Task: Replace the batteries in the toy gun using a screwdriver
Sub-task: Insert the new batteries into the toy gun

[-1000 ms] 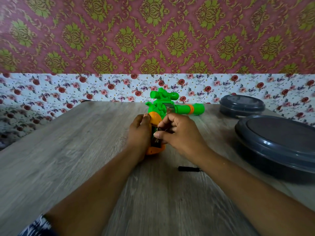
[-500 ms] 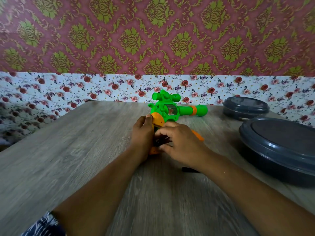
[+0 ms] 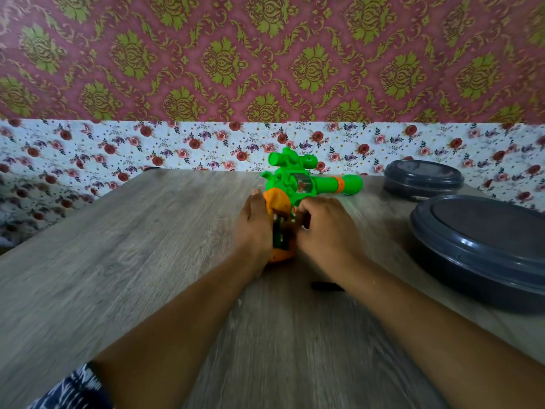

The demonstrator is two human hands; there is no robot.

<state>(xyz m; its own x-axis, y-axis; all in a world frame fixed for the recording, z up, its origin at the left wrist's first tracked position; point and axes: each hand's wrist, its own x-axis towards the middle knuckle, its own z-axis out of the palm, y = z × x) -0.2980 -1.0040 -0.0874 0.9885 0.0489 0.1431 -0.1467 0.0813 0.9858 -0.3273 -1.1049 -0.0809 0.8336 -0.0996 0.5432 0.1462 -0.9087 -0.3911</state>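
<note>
A green and orange toy gun (image 3: 306, 184) lies on the wooden table (image 3: 132, 246), barrel pointing right, orange grip toward me. The battery bay (image 3: 279, 231) in the grip is uncovered and shows dark cells inside. My left hand (image 3: 253, 228) clasps the left side of the grip. My right hand (image 3: 324, 231) presses against the grip's right side, fingers curled at the bay; what the fingertips hold is hidden. A black screwdriver (image 3: 326, 286) lies on the table under my right wrist, partly covered by it.
Two dark grey lidded containers stand at the right: a large one (image 3: 483, 246) near my right forearm and a smaller one (image 3: 423, 178) behind it. Patterned wallpaper backs the table's far edge (image 3: 206, 170).
My right hand has shifted from over the open grip to its right side, so the battery bay shows again. The orange piece seen by my right hand half a second ago is out of sight.
</note>
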